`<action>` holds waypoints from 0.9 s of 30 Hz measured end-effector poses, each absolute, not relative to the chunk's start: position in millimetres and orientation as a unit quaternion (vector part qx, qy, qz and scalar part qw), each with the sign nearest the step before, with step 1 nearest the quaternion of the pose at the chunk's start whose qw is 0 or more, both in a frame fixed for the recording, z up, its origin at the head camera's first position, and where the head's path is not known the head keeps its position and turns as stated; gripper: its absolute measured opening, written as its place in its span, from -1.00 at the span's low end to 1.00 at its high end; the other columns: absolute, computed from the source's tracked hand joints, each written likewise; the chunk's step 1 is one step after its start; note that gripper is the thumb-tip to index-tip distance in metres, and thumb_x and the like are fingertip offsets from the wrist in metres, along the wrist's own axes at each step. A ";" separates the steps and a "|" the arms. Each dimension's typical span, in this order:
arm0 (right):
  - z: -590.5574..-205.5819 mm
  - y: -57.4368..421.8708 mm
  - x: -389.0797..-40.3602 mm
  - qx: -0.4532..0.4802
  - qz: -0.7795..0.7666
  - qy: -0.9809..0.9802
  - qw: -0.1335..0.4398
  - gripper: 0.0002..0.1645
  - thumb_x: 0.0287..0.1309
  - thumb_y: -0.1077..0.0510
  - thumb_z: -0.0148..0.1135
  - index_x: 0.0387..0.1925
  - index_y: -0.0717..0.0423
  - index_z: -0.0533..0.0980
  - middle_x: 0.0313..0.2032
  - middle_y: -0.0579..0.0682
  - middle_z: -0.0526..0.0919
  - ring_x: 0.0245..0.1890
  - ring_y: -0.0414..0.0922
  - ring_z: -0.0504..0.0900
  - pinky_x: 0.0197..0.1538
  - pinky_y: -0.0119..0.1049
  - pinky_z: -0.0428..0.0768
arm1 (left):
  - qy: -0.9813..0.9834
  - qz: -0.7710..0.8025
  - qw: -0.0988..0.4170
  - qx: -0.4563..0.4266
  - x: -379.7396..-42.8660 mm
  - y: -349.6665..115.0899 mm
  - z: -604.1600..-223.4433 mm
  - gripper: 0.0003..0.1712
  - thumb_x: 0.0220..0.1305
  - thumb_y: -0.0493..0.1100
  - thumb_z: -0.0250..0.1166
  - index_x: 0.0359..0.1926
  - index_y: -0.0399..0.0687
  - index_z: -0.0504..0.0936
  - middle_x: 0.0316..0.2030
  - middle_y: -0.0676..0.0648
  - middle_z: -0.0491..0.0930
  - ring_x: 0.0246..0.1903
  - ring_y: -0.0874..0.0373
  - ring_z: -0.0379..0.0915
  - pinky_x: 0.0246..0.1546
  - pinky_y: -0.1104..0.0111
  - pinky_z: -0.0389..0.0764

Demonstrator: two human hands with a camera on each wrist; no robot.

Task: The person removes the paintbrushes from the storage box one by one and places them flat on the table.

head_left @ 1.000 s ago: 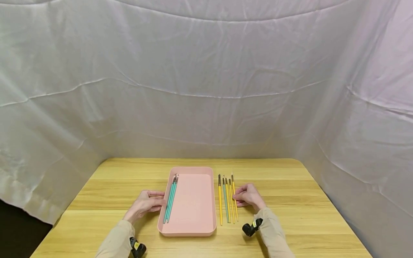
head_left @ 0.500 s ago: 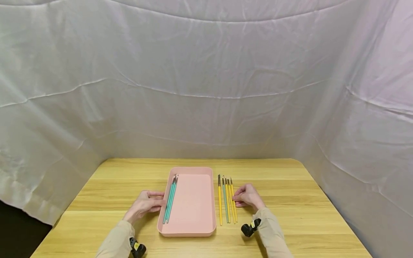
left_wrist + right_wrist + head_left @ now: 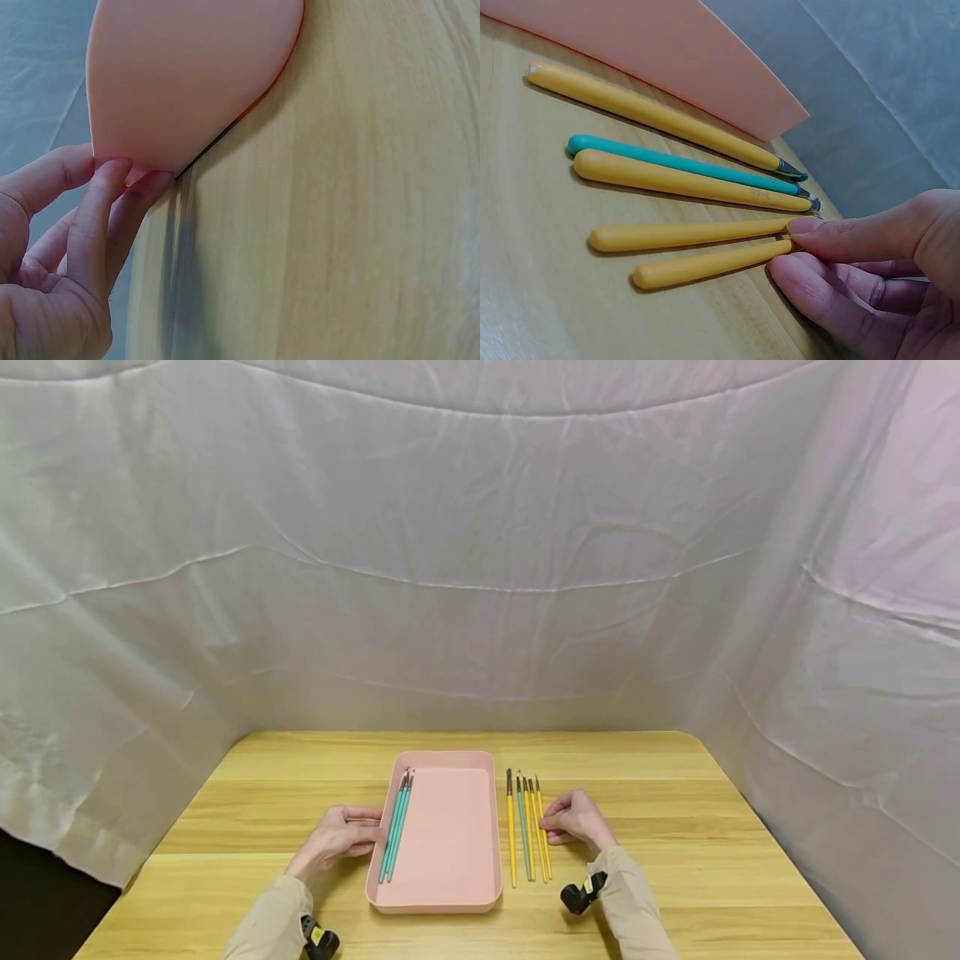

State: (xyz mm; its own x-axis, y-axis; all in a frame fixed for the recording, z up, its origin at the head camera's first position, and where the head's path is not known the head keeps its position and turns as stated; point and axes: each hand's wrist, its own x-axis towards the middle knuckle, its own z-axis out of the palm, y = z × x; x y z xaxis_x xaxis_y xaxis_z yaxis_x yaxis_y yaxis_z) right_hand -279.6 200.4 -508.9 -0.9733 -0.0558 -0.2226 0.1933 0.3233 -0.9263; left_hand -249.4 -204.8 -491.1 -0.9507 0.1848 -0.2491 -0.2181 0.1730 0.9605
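My right hand (image 3: 576,820) pinches the rightmost yellow paintbrush (image 3: 705,265) near its bristle end, between thumb and index finger; the bristles are hidden behind the fingers in the right wrist view. That thumb's tip also overlaps the end of the neighbouring yellow paintbrush (image 3: 679,235). Further left in the row lie a teal paintbrush (image 3: 523,839), another yellow one beside it, and a thicker yellow paintbrush (image 3: 512,831). My left hand (image 3: 333,841) touches the outer left wall of a pink tray (image 3: 187,82) with extended fingertips. Inside the tray, teal paintbrushes (image 3: 397,827) lie along its left side.
Everything lies on a wooden table (image 3: 712,860) with light grain. Pale grey cloth (image 3: 480,610) hangs behind it and at both sides. A small black camera (image 3: 585,892) is strapped to each wrist.
The rightmost yellow paintbrush has shifted left and slightly toward me, now lying closer to its neighbours, with my right hand at it. The left hand and tray have stayed in place.
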 end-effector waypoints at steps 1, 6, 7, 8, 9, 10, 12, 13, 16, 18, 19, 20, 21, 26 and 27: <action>-508.8 200.5 -279.4 0.043 -0.582 0.805 0.108 -0.83 0.05 0.44 0.39 -0.29 0.46 0.58 -0.52 0.10 0.69 -0.65 -0.20 0.63 -0.46 -0.32 0.75 | 0.750 0.643 0.157 -0.011 -249.5 -205.0 -491.5 -0.37 0.19 -0.37 0.41 0.22 -0.64 0.43 -0.14 -0.32 0.76 -0.37 0.25 0.70 -0.35 0.46 0.76; -507.3 199.1 -280.5 0.055 -0.597 0.794 0.103 -0.81 0.07 0.41 0.40 -0.26 0.45 0.59 -0.52 0.12 0.70 -0.67 -0.20 0.63 -0.50 -0.32 0.74 | 0.747 0.645 0.159 -0.007 -249.8 -205.6 -491.5 -0.37 0.20 -0.38 0.40 0.22 -0.65 0.41 -0.12 -0.34 0.75 -0.35 0.25 0.71 -0.35 0.47 0.76; -507.4 198.8 -281.7 0.056 -0.602 0.790 0.100 -0.80 0.08 0.41 0.40 -0.25 0.45 0.58 -0.52 0.12 0.70 -0.67 -0.20 0.63 -0.50 -0.33 0.74 | 0.747 0.646 0.159 -0.007 -249.9 -205.6 -491.2 -0.37 0.20 -0.38 0.39 0.22 -0.65 0.41 -0.13 -0.33 0.76 -0.35 0.26 0.71 -0.35 0.47 0.75; -507.2 198.4 -282.8 0.056 -0.606 0.788 0.098 -0.78 0.08 0.40 0.40 -0.23 0.45 0.58 -0.52 0.12 0.71 -0.66 -0.21 0.63 -0.50 -0.33 0.74 | 0.747 0.646 0.158 -0.006 -249.9 -205.6 -490.7 -0.37 0.20 -0.38 0.39 0.22 -0.65 0.41 -0.12 -0.34 0.75 -0.35 0.26 0.71 -0.35 0.47 0.75; -507.0 198.0 -284.2 0.055 -0.610 0.785 0.096 -0.77 0.09 0.40 0.40 -0.22 0.45 0.58 -0.51 0.11 0.72 -0.66 -0.21 0.63 -0.50 -0.34 0.74 | 0.748 0.645 0.158 -0.006 -250.0 -205.6 -490.2 -0.37 0.21 -0.38 0.39 0.22 -0.65 0.42 -0.12 -0.34 0.75 -0.35 0.26 0.71 -0.35 0.47 0.75; -505.9 197.8 -284.9 0.052 -0.615 0.781 0.097 -0.76 0.10 0.40 0.39 -0.20 0.46 0.57 -0.50 0.11 0.72 -0.65 -0.21 0.64 -0.49 -0.34 0.74 | 0.748 0.645 0.157 -0.004 -250.2 -205.8 -489.8 -0.38 0.21 -0.37 0.39 0.22 -0.65 0.42 -0.12 -0.34 0.75 -0.35 0.26 0.71 -0.35 0.47 0.75; -504.1 197.5 -286.8 0.040 -0.616 0.781 0.097 -0.73 0.12 0.39 0.38 -0.16 0.49 0.55 -0.49 0.12 0.73 -0.63 -0.20 0.64 -0.47 -0.33 0.75 | 0.749 0.644 0.157 -0.004 -250.3 -205.9 -489.2 -0.38 0.21 -0.37 0.39 0.22 -0.65 0.43 -0.14 -0.33 0.76 -0.36 0.26 0.71 -0.36 0.47 0.75; -502.8 197.2 -287.4 0.034 -0.617 0.780 0.098 -0.72 0.12 0.39 0.37 -0.14 0.50 0.55 -0.48 0.13 0.73 -0.62 -0.20 0.65 -0.45 -0.32 0.75 | 0.749 0.644 0.156 -0.004 -250.5 -206.1 -489.3 -0.38 0.21 -0.37 0.40 0.21 -0.65 0.43 -0.15 -0.32 0.77 -0.37 0.26 0.71 -0.36 0.47 0.75; -498.3 195.9 -288.3 0.021 -0.617 0.780 0.105 -0.69 0.16 0.36 0.36 -0.11 0.52 0.54 -0.44 0.18 0.74 -0.60 -0.19 0.66 -0.41 -0.30 0.77 | 0.747 0.646 0.157 -0.002 -250.9 -206.8 -489.1 -0.38 0.20 -0.38 0.39 0.22 -0.65 0.43 -0.17 -0.28 0.78 -0.38 0.26 0.71 -0.35 0.47 0.75; -495.8 194.5 -288.7 0.015 -0.618 0.778 0.109 -0.68 0.18 0.34 0.35 -0.09 0.52 0.55 -0.42 0.21 0.74 -0.59 -0.19 0.67 -0.40 -0.29 0.78 | 0.745 0.648 0.158 -0.005 -251.3 -207.1 -489.1 -0.38 0.20 -0.38 0.39 0.22 -0.65 0.42 -0.18 -0.26 0.78 -0.38 0.27 0.70 -0.36 0.47 0.75; -494.7 193.6 -288.8 0.013 -0.620 0.777 0.111 -0.68 0.19 0.33 0.35 -0.09 0.52 0.55 -0.42 0.22 0.75 -0.59 -0.19 0.68 -0.40 -0.29 0.78 | 0.743 0.650 0.158 -0.002 -251.6 -207.5 -489.2 -0.38 0.20 -0.38 0.39 0.22 -0.65 0.42 -0.17 -0.26 0.78 -0.37 0.27 0.70 -0.35 0.47 0.75; -494.0 192.6 -289.2 0.012 -0.622 0.775 0.113 -0.67 0.19 0.33 0.35 -0.09 0.52 0.55 -0.42 0.22 0.75 -0.59 -0.19 0.68 -0.40 -0.30 0.77 | 0.742 0.651 0.159 -0.002 -251.8 -207.7 -489.2 -0.38 0.20 -0.39 0.39 0.22 -0.65 0.42 -0.17 -0.26 0.78 -0.36 0.27 0.70 -0.35 0.48 0.75; -493.2 191.4 -289.2 0.011 -0.626 0.771 0.115 -0.67 0.20 0.33 0.34 -0.08 0.52 0.54 -0.42 0.21 0.74 -0.60 -0.20 0.67 -0.40 -0.31 0.77 | 0.742 0.651 0.159 -0.002 -252.1 -207.8 -489.5 -0.38 0.20 -0.39 0.39 0.22 -0.65 0.42 -0.16 -0.26 0.78 -0.35 0.27 0.71 -0.35 0.48 0.75; -489.4 183.6 -289.9 0.004 -0.640 0.760 0.118 -0.68 0.23 0.33 0.31 -0.07 0.53 0.53 -0.48 0.10 0.71 -0.60 -0.21 0.65 -0.42 -0.35 0.76 | 0.744 0.649 0.160 -0.001 -251.7 -207.7 -490.4 -0.37 0.19 -0.37 0.40 0.22 -0.65 0.42 -0.13 -0.28 0.77 -0.34 0.27 0.70 -0.34 0.48 0.75; -488.2 181.8 -290.1 0.003 -0.641 0.758 0.119 -0.68 0.24 0.33 0.30 -0.06 0.53 0.53 -0.49 0.08 0.70 -0.59 -0.21 0.65 -0.41 -0.35 0.76 | 0.744 0.649 0.161 -0.001 -251.5 -207.7 -490.3 -0.37 0.20 -0.37 0.40 0.22 -0.65 0.42 -0.14 -0.27 0.77 -0.35 0.28 0.70 -0.34 0.48 0.75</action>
State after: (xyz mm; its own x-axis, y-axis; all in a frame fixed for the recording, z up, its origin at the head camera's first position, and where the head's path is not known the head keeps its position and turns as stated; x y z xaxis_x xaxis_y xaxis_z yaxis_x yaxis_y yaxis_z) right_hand -290.1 181.8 -488.2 -0.9717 -0.1481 -0.1843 0.1573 0.1771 -0.9715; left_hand -251.5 -207.7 -490.3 -0.9484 0.2070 -0.2403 -0.2099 0.1581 0.9648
